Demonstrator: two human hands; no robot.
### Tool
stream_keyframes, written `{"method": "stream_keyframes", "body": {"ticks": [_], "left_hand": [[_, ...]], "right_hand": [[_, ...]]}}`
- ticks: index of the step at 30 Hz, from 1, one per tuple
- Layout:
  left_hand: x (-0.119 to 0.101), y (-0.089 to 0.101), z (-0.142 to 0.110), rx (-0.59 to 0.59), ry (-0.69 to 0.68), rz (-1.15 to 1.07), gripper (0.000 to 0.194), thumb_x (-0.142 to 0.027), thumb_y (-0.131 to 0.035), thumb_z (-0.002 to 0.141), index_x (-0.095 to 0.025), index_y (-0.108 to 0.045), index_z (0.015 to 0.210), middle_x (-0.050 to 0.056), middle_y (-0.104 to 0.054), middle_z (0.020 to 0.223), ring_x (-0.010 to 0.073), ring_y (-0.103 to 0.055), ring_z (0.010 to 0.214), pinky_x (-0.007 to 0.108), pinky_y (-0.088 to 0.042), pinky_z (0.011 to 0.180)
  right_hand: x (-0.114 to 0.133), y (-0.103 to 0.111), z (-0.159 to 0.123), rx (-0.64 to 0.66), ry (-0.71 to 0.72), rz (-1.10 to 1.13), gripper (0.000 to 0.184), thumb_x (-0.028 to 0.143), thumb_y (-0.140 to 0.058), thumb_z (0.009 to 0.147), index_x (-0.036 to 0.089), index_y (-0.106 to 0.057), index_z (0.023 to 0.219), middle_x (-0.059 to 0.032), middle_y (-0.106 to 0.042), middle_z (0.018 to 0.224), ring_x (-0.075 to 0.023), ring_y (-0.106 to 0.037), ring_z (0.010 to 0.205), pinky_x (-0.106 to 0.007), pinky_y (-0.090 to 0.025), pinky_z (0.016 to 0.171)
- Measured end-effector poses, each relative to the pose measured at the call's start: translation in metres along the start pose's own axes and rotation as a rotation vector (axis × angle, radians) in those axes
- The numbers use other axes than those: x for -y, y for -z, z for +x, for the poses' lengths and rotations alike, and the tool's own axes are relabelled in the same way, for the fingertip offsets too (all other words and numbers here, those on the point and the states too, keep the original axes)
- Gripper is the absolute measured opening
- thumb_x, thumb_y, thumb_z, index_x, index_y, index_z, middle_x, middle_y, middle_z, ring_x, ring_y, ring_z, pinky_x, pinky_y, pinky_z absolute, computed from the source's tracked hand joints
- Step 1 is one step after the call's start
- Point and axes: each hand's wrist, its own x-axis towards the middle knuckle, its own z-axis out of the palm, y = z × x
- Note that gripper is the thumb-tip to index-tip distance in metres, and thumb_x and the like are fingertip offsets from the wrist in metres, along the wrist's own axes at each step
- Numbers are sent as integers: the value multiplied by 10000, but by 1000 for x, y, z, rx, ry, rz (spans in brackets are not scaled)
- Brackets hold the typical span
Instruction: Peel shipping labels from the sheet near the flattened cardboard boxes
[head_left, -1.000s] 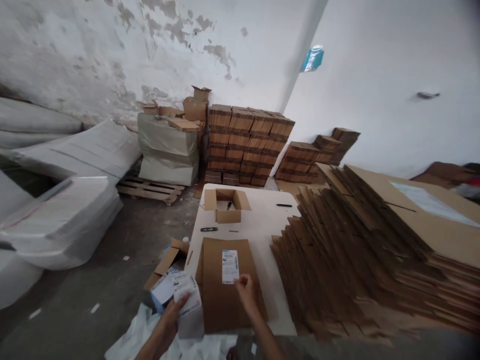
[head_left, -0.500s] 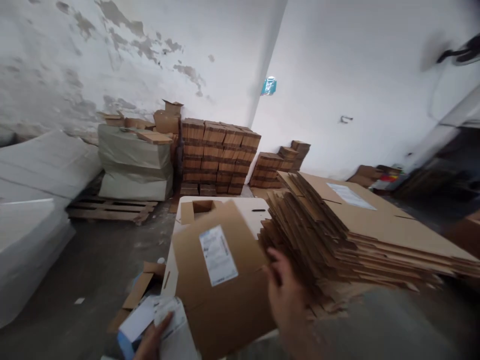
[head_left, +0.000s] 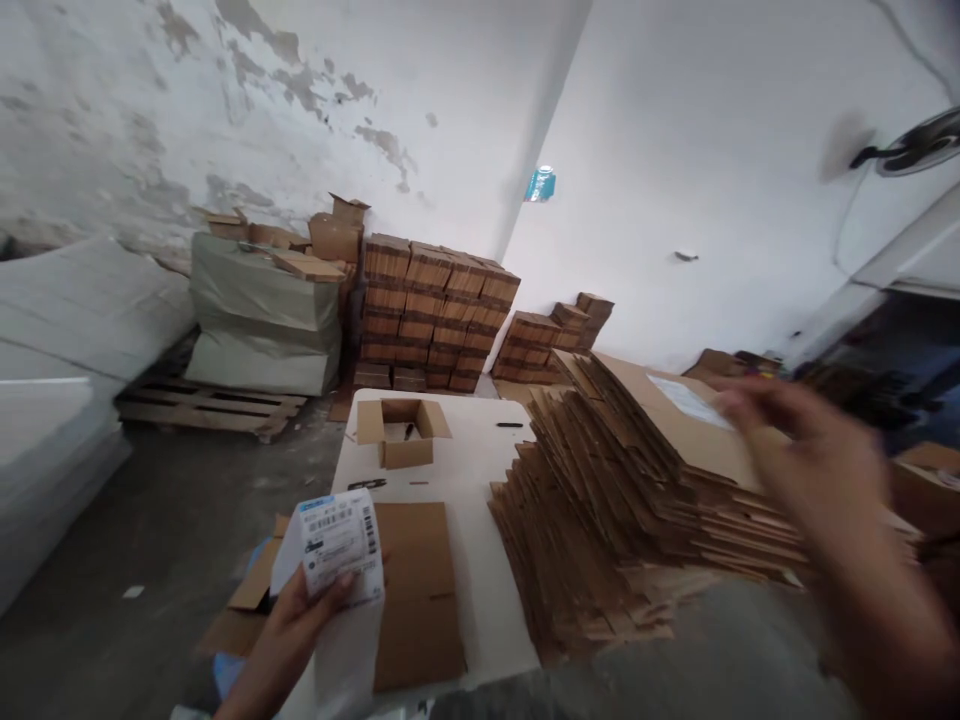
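Note:
My left hand [head_left: 296, 615] is low at the left, closed on a strip of white printed labels [head_left: 335, 540] with barcodes, held up over the near corner of the white table [head_left: 469, 470]. A plain flattened carton [head_left: 416, 590] lies on the table just right of the labels. My right hand [head_left: 810, 470] is blurred by motion at the right, above a tall slanting stack of flattened cartons [head_left: 630, 490]. The top carton of that stack carries a white label [head_left: 686, 400]. I cannot make out anything in the right hand.
A small open box [head_left: 403, 432] stands at the table's far end, with a black tool [head_left: 367, 484] and a pen [head_left: 510, 425] near it. Bundled cartons [head_left: 435, 310], wrapped bales on a pallet [head_left: 259, 320] and a wall fan [head_left: 911, 145] surround the area.
The labelled carton that my right hand lifted is gone from the table; a plain one lies there. My right hand swung right over the stack. My left hand raised the labels.

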Motion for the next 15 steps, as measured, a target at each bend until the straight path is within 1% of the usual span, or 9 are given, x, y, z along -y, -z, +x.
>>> {"method": "stream_keyframes", "body": {"ticks": [1,2,3,4,5,7,9,12,15], "left_hand": [[-1,-5,-5,55,-35,51,485,-477,-765,636,-177,-706,1012,98,-721,1090,322,-585,1149,406,-412,1049],[-1,-9,-10,88,-70,109,435,-471,-735,675,-182,-721,1001,98,-722,1090,322,-587,1145,415,-395,1061],[0,-12,-15,92,-96,167,400,-456,-723,690,-192,-733,991,97,-722,1085,326,-588,1139,427,-383,1068],[1,-14,-18,67,-107,222,374,-433,-730,682,-205,-741,979,97,-726,1071,335,-590,1129,441,-376,1069],[3,-14,-21,27,-105,267,347,-405,-752,654,-214,-751,942,100,-733,1035,348,-592,1116,454,-373,1068],[4,-11,-23,-12,-58,292,269,-344,-795,592,-220,-761,829,103,-744,932,368,-593,1093,466,-373,1061],[3,-5,-20,51,75,135,193,-302,-794,603,-218,-752,771,90,-743,871,358,-593,1093,454,-396,1041],[9,3,-7,116,317,-240,230,-344,-648,774,-169,-729,900,102,-739,900,324,-634,1049,438,-492,932],[31,11,17,-118,482,-488,302,-259,-523,866,-53,-660,1039,165,-727,893,299,-691,910,396,-561,779]], "right_hand": [[29,-29,-36,196,16,156,249,390,-473,877,237,-670,882,-46,-667,978,-196,-611,927,-415,-409,818],[55,-58,-72,517,-13,289,237,353,-544,848,236,-643,1028,-44,-672,998,-175,-628,867,-374,-449,795],[77,-86,-105,791,-84,404,502,280,-659,762,240,-530,1245,-28,-685,920,-170,-635,795,-344,-476,749],[94,-111,-133,988,-113,541,665,220,-722,699,238,-463,1311,-21,-686,929,-168,-634,807,-316,-490,744],[104,-133,-157,1078,-131,639,649,161,-719,687,236,-479,1285,-13,-681,934,-162,-628,824,-297,-490,752],[109,-166,-190,1082,-132,754,413,95,-654,717,216,-579,1105,-7,-668,919,-154,-608,852,-274,-477,768],[101,-187,-212,983,-95,751,213,68,-557,764,198,-611,923,-14,-657,899,-160,-595,861,-281,-462,781],[93,-204,-243,991,83,714,284,67,-528,765,225,-608,987,-23,-665,937,-202,-592,879,-341,-453,803],[98,-209,-263,1003,220,761,216,121,-559,774,251,-607,939,-23,-639,909,-226,-569,884,-371,-442,806]]}}
